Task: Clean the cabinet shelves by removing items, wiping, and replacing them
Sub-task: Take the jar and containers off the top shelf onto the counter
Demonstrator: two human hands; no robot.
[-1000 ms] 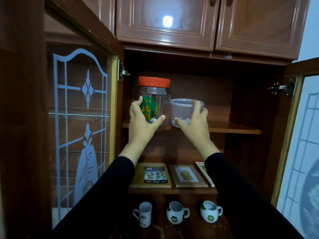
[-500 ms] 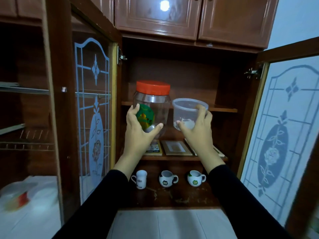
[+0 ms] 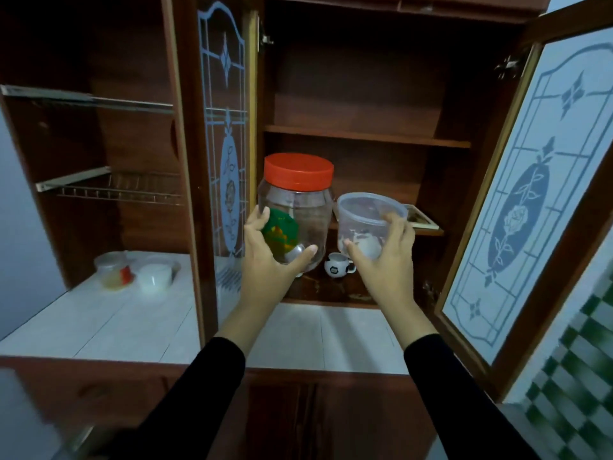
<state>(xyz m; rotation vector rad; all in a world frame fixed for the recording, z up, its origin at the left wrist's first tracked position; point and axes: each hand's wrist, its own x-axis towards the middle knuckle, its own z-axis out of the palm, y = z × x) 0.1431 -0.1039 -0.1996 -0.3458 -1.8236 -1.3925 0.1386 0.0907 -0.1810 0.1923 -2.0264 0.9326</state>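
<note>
Left hand (image 3: 268, 257) grips the lower body of the clear jar (image 3: 298, 200), fingers on its left side beside the green label (image 3: 280, 234), thumb wrapped under the front. The jar's red lid (image 3: 298, 171) is on, and the jar stands nearly upright. Right hand (image 3: 381, 257) grips the lidless plastic container (image 3: 368, 220), thumb on the near wall, fingers curled round the far side; something white lies in its bottom. Both vessels are carried side by side, almost touching, in front of the open cabinet at about the level of the middle shelf (image 3: 428, 231), resting on neither it nor the upper shelf (image 3: 365, 136).

Step in hand, as judged: removal of items, before any wiping. A framed picture (image 3: 419, 215) and a mug (image 3: 338, 265) remain inside. No cloth is visible.

The next move calls for setting both vessels down outside the cabinet, probably on the white counter (image 3: 132, 320) to the left, near two tubs (image 3: 114, 270). Each hand must let go before it can take more.
</note>
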